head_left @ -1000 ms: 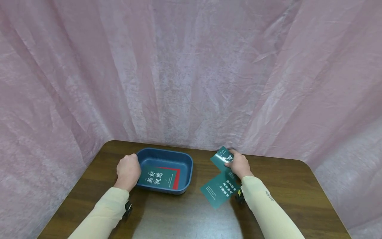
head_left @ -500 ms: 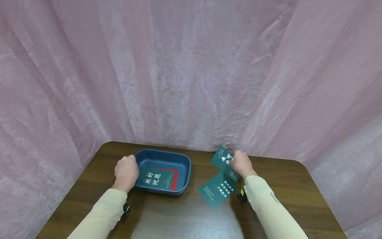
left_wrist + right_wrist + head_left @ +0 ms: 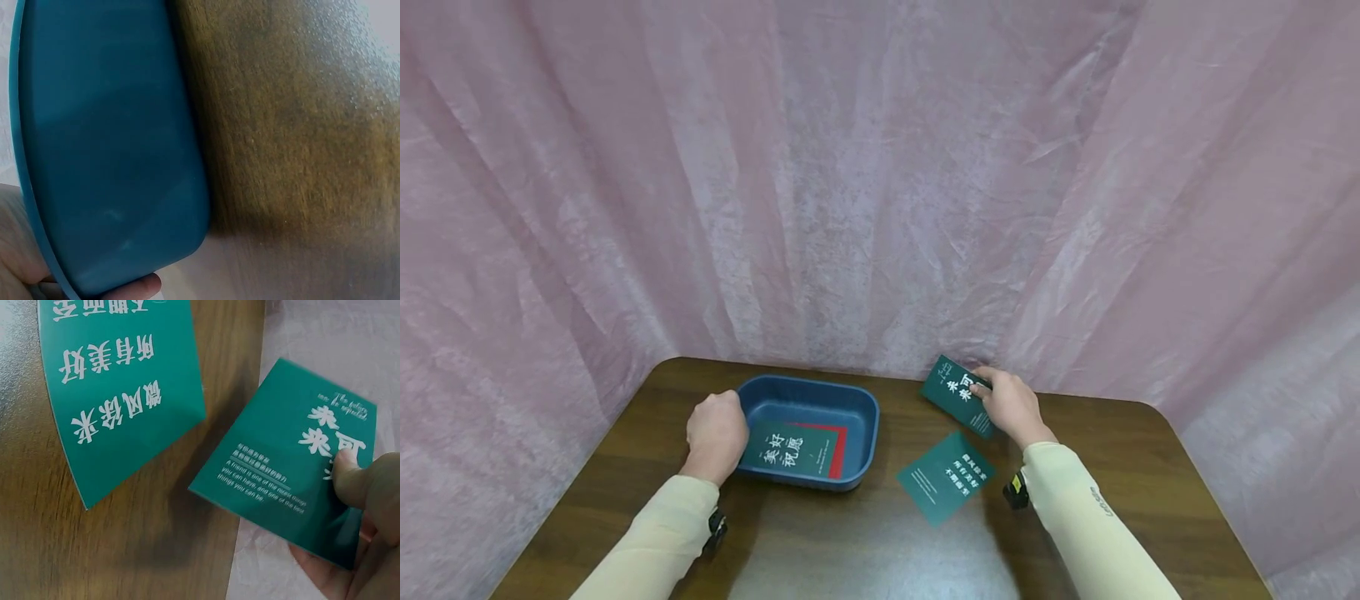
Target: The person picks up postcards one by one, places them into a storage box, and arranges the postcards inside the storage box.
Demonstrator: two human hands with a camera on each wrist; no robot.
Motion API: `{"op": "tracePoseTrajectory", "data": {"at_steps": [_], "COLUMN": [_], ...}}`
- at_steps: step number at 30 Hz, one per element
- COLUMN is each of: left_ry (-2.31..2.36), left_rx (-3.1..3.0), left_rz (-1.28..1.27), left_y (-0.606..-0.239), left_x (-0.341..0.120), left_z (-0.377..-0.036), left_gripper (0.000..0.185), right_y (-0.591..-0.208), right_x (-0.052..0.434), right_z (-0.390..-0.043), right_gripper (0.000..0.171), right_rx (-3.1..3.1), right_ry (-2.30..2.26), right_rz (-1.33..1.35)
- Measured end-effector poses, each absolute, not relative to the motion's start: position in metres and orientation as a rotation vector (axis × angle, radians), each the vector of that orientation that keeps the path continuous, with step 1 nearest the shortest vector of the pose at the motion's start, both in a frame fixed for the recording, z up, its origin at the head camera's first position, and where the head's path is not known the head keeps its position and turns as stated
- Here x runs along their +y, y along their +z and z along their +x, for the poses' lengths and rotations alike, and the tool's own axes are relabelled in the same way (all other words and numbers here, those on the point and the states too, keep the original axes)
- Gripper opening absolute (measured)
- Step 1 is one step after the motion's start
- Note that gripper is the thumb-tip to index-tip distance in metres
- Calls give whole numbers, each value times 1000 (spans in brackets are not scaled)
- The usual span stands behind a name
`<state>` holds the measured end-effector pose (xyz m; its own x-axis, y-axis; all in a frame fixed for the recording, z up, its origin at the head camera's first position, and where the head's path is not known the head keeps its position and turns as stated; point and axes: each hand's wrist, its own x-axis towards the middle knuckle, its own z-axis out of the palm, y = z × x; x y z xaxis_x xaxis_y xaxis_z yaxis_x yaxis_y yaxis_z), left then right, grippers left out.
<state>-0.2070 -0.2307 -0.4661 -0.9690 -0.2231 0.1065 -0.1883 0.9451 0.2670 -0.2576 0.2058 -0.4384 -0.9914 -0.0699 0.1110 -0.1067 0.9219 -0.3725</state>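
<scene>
The blue tray (image 3: pixel 808 429) is set on the left part of the brown table (image 3: pixel 865 542), and its left rim is gripped by the left hand (image 3: pixel 717 433); in the left wrist view the fingers are curled round the tray's edge (image 3: pixel 37 250), with one fingertip under the rim. The grip is judged to steady the tray against sliding.

Two cards are laid flat in the tray: a green card (image 3: pixel 786 450) on top, and a red card (image 3: pixel 838 442) showing beneath it at its right edge.

At the far right, close to the pink curtain (image 3: pixel 880 183), a second green card (image 3: pixel 958 393) is pinched by the right hand (image 3: pixel 1011 406), thumb on the printed face and fingers behind. It is held clear of the table, tilted, judged to be lifted for carrying.

A third green card (image 3: pixel 945 477) lies flat on the table, nearer than the held one and apart from the tray, untouched by either hand.
</scene>
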Motion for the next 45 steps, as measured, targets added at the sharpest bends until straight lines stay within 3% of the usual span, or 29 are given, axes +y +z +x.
{"op": "tracePoseTrajectory", "data": {"at_steps": [14,30,45], "left_ry": [-376,-393,-378], "left_rx": [-2957,-2944,-2968], "left_rz": [322,303,333], "left_y": [-467,-468,-469], "left_x": [-230,-234,-236], "left_z": [-210,-209,-209], "left_gripper": [21,21,21], "right_y": [-419,-406,-406], "right_x": [180,83,35], "right_z": [-257,-251,-251], "right_gripper": [28,26,31], "right_rx": [-2855,-2748,-2721], "right_ry": [779,919,933], "right_rz": [314,572,677]}}
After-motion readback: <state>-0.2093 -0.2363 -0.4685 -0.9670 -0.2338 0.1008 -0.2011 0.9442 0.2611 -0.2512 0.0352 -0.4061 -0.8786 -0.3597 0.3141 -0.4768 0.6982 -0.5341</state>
